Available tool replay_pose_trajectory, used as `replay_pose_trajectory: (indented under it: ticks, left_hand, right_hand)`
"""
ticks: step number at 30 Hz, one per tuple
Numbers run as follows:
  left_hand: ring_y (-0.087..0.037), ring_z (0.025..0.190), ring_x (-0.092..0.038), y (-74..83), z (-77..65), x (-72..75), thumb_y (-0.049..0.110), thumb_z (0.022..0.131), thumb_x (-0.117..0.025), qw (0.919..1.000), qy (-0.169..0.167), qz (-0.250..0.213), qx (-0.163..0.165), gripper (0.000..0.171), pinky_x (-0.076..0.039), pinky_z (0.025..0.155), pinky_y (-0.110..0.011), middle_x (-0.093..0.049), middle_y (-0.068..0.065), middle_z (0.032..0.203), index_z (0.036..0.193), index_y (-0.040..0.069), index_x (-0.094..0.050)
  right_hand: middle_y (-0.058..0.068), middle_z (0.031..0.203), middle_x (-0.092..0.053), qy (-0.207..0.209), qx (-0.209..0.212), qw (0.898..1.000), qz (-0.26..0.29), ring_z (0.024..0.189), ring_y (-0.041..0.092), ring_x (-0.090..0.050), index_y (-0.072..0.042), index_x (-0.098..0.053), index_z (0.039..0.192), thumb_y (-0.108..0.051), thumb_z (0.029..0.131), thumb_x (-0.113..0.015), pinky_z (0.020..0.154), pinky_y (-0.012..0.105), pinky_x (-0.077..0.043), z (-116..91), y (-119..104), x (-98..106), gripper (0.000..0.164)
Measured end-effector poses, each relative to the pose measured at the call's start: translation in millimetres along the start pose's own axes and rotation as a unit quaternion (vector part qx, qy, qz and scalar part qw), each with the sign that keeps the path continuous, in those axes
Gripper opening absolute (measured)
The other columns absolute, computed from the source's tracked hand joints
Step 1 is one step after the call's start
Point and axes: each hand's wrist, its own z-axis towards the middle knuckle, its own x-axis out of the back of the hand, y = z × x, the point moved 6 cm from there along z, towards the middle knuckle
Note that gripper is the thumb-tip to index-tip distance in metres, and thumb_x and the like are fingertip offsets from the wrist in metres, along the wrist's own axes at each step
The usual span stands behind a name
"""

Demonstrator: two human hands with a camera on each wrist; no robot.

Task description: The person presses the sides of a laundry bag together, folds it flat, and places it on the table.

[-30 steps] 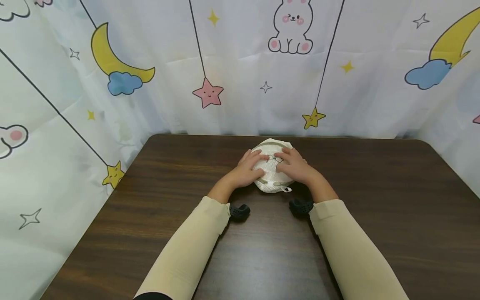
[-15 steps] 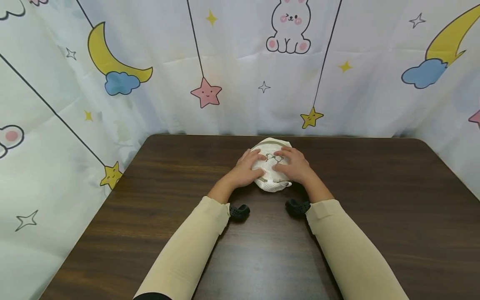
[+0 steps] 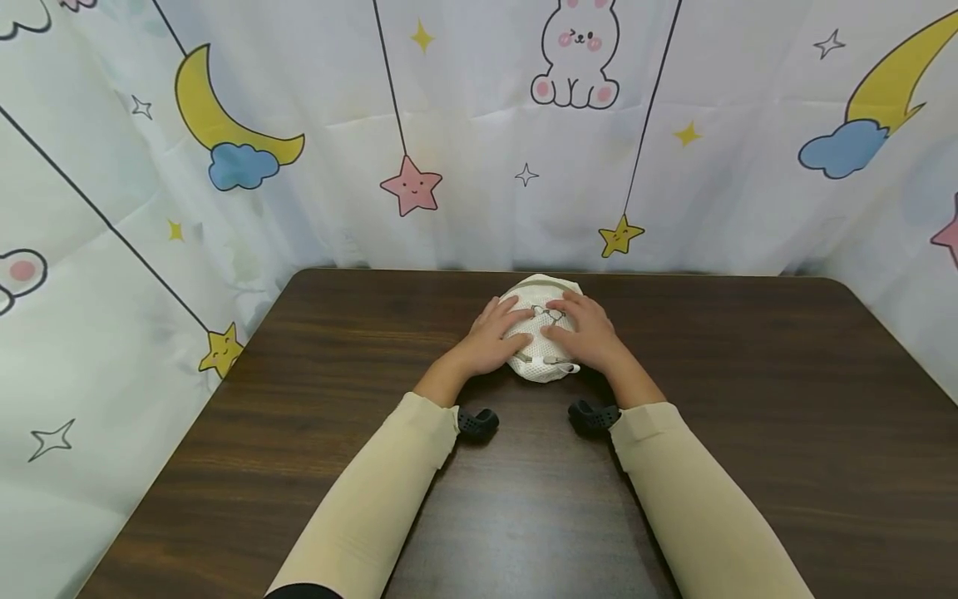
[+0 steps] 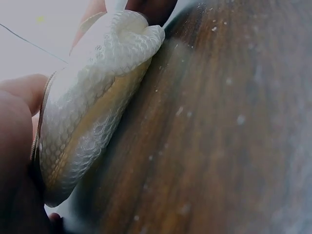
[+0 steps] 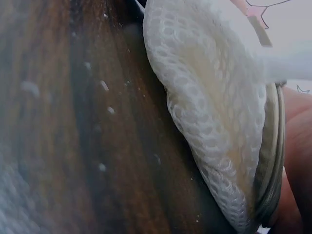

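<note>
A rounded white mesh laundry bag [image 3: 540, 368] lies near the table's far edge, with a drawn design on top and a small loop at its front. My left hand [image 3: 488, 339] rests on its left side, fingers spread over the top. From the right, my right hand [image 3: 593, 334] lies on it in much the same way, thumbs near each other. In the left wrist view the honeycomb mesh side [image 4: 92, 107] sits against the wood, with a thumb at its upper edge. A zip-like band [image 5: 270, 151] runs along the bag's edge in the right wrist view. My palms' undersides are hidden.
The dark wood-grain table [image 3: 359, 333] extends around the bag on all sides. A white curtain [image 3: 479, 125] printed with moons, stars and a rabbit hangs behind it and at both sides. Black devices [image 3: 479, 424] are worn at both wrists.
My right hand has shifted slightly left with the bag beneath it, and the bag's front loop sits a little farther back. The left hand stays almost still.
</note>
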Motion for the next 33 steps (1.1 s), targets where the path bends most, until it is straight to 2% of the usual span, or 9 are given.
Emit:
replay_pose_trajectory:
  ticks: [4,8,12,16,23,28,33]
  left_hand:
    - [-0.034,0.153,0.006,-1.5,0.3,-0.3,0.053,0.100,-0.045,1.0000,0.006,0.000,0.004,0.060,-0.004,0.119,-0.060,-0.008,-0.001,0.167,0.153,0.027,-0.036]
    - [-0.034,0.153,0.007,-1.2,0.1,-0.2,0.052,0.101,-0.043,1.0000,0.007,0.002,0.003,0.059,-0.004,0.119,-0.061,-0.006,-0.001,0.167,0.153,0.027,-0.036]
    - [-0.033,0.153,0.010,-1.1,-0.9,-0.2,0.045,0.105,-0.037,1.0000,-0.002,0.001,0.002,0.053,-0.002,0.120,-0.058,-0.003,-0.001,0.167,0.154,0.027,-0.034]
    - [-0.033,0.152,0.011,-1.5,-1.4,-0.8,0.043,0.106,-0.035,0.9998,-0.016,0.006,0.004,0.052,-0.001,0.120,-0.057,-0.002,-0.002,0.167,0.155,0.026,-0.033]
    - [-0.034,0.152,0.009,-0.1,1.1,0.2,0.043,0.104,-0.044,0.9991,-0.026,0.030,0.013,0.056,-0.003,0.121,-0.057,-0.003,-0.003,0.167,0.155,0.025,-0.032]
    - [-0.035,0.153,0.007,1.2,2.1,0.6,0.041,0.101,-0.052,0.9994,-0.022,0.022,0.018,0.057,-0.004,0.120,-0.059,-0.007,-0.005,0.167,0.153,0.023,-0.037]
    - [-0.037,0.152,0.004,3.6,3.3,1.2,0.039,0.101,-0.052,0.9996,-0.008,0.024,0.013,0.053,-0.006,0.118,-0.062,-0.012,-0.008,0.166,0.151,0.021,-0.042]
  right_hand:
    - [0.012,0.166,-0.006,0.009,0.001,1.000,-0.007,0.148,0.047,-0.006,-0.015,-0.045,0.148,-0.043,0.094,-0.059,0.109,0.075,-0.012,1.2,3.3,1.3,0.062]
    - [0.010,0.167,0.002,-0.011,-0.002,1.000,-0.004,0.150,0.044,0.002,-0.017,-0.040,0.151,-0.047,0.095,-0.057,0.111,0.073,-0.009,1.2,5.0,0.5,0.066]
    - [0.010,0.166,0.007,-0.032,-0.007,0.999,0.024,0.151,0.041,0.011,-0.016,-0.037,0.153,-0.042,0.103,-0.045,0.114,0.070,-0.002,0.5,4.7,0.1,0.057]
    - [0.011,0.166,0.008,-0.049,-0.011,0.998,0.032,0.150,0.041,0.013,-0.014,-0.035,0.154,-0.031,0.106,-0.034,0.114,0.068,0.002,1.1,5.3,-0.6,0.051]
    - [0.012,0.166,0.007,-0.050,-0.017,0.999,0.009,0.150,0.043,0.009,-0.014,-0.036,0.153,-0.026,0.105,-0.041,0.114,0.069,-0.001,2.9,6.6,-1.8,0.050]
    - [0.012,0.166,0.004,-0.043,-0.018,0.999,0.017,0.151,0.043,0.003,-0.014,-0.039,0.152,-0.023,0.104,-0.044,0.115,0.068,-0.006,1.7,7.5,-2.2,0.050]
    - [0.013,0.166,-0.006,-0.022,-0.014,0.999,0.020,0.148,0.047,-0.005,-0.012,-0.047,0.147,-0.024,0.102,-0.049,0.114,0.068,-0.013,0.2,9.4,1.7,0.046]
